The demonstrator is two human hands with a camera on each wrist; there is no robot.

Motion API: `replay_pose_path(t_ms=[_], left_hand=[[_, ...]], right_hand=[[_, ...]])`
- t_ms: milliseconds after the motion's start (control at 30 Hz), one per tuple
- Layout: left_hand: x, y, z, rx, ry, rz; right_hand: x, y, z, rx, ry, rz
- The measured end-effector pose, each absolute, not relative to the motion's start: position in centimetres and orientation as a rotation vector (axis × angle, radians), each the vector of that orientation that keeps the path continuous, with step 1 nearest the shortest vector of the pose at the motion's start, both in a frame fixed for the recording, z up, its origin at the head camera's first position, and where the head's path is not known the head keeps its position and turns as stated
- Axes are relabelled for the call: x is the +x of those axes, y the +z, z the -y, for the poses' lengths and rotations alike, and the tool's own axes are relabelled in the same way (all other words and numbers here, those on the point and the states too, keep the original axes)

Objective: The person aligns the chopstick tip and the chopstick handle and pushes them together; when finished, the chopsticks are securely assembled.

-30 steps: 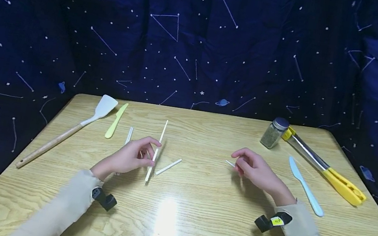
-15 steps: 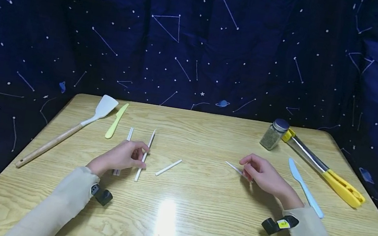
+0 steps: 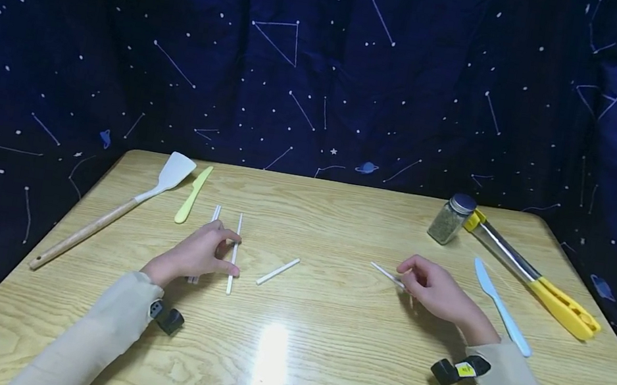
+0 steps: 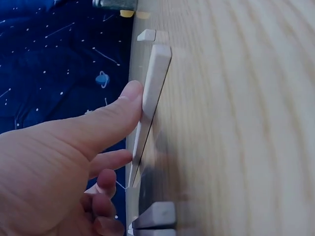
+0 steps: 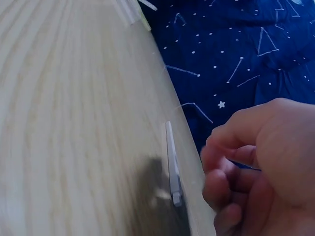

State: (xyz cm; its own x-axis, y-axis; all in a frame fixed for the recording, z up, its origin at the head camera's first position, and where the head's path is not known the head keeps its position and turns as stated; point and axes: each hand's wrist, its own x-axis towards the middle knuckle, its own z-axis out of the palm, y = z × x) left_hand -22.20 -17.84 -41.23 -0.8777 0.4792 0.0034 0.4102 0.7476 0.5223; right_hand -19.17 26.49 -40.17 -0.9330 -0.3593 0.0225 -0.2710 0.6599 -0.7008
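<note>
My left hand [image 3: 194,255] has its thumb and index finger on a white chopstick [image 4: 155,73], thumb toward the thick end and index farther along. The chopstick lies along the tabletop, pointing away from me. Left of it, two more chopsticks [image 3: 216,213] lie side by side, partly hidden under that hand. A short white stick [image 3: 277,272], like a piece of chopstick, slants on the table to the right. Fingers loosely curled and holding nothing, my right hand [image 3: 437,293] hovers beside another short thin stick [image 5: 172,157], which shows apart from the hand in the right wrist view.
A white spatula [image 3: 107,216] with a wooden handle and a yellow-green knife [image 3: 192,195] lie at the left. On the right are a spice jar [image 3: 450,220], yellow-and-steel tongs [image 3: 535,276] and a light blue knife [image 3: 501,308]. A starry curtain [image 3: 327,69] hangs behind the table.
My left hand has brought the chopstick left and down from a tilted hold, and turned it straight beside the pair. My right hand has moved right, uncovering more of the thin stick.
</note>
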Motion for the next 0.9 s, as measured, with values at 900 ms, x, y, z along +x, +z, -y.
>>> replay_pose_path(t_ms=[900], left_hand=[[-23.8, -41.3, 17.9, 0.903, 0.830, -2.878]], right_hand=[[-19.0, -41.5, -26.2, -0.442, -0.760, -2.991]])
